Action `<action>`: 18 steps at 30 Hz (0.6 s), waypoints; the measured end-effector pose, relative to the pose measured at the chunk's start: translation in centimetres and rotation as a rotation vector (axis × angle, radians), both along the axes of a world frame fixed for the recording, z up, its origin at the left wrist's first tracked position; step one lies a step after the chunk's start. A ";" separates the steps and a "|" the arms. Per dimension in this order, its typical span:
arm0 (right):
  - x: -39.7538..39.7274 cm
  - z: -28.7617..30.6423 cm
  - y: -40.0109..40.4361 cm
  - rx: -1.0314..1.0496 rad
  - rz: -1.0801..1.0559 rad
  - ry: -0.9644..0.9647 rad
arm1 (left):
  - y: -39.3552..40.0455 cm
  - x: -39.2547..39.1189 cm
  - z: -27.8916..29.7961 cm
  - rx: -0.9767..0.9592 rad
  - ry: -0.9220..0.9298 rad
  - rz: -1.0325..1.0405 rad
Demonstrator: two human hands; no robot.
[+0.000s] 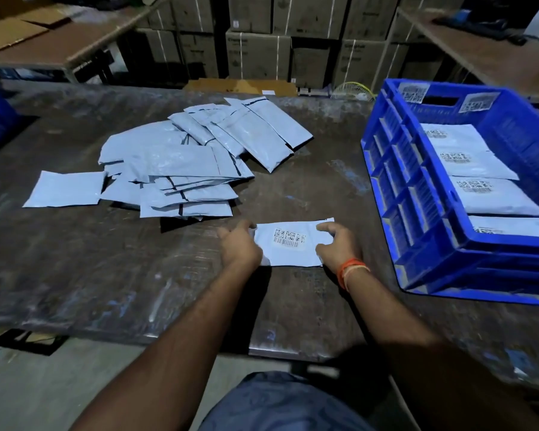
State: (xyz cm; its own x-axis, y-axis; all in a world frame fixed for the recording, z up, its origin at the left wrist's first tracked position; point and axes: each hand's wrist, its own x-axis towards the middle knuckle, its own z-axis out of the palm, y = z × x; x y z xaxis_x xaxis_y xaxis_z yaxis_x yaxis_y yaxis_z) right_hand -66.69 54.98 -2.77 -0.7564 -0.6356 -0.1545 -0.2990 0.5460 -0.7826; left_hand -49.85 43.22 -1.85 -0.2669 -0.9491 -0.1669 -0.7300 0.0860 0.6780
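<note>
On the table (pixel 106 275), a labelled packet (pixel 293 244) lies flat. Left hand (pixel 240 245) and right hand (pixel 338 245) grip its opposite ends, fingers curled over the edges.

bare table (pixel 308 188) between mailer pile (pixel 181 169), blue crate (pixel 417 194)

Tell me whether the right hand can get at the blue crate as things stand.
Probably yes: the crate stands just right of the right hand, bare table between, though that hand holds a packet.

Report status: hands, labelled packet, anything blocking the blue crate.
Both left hand and right hand grip labelled packet at its ends. Packet flat on table, label up. Nothing between it and blue crate.
</note>
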 end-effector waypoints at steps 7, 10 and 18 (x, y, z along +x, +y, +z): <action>-1.0 2.4 0.4 -0.332 -0.052 -0.203 | -2.6 1.1 1.5 0.232 0.464 -0.011; -1.9 4.8 0.0 -0.402 -0.030 -0.190 | -3.1 0.0 4.5 0.362 0.682 0.021; -7.0 13.6 -0.7 -0.521 0.018 -0.118 | -4.9 -5.4 13.4 0.525 0.875 -0.039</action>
State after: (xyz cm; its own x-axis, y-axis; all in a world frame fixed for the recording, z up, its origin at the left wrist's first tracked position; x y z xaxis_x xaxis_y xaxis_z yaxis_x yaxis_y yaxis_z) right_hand -73.66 54.32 10.82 -0.7410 -0.6638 0.1017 -0.1981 0.0714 -0.9776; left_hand -55.29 38.30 11.51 -0.5244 -0.8001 -0.2912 0.0363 -0.3627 0.9312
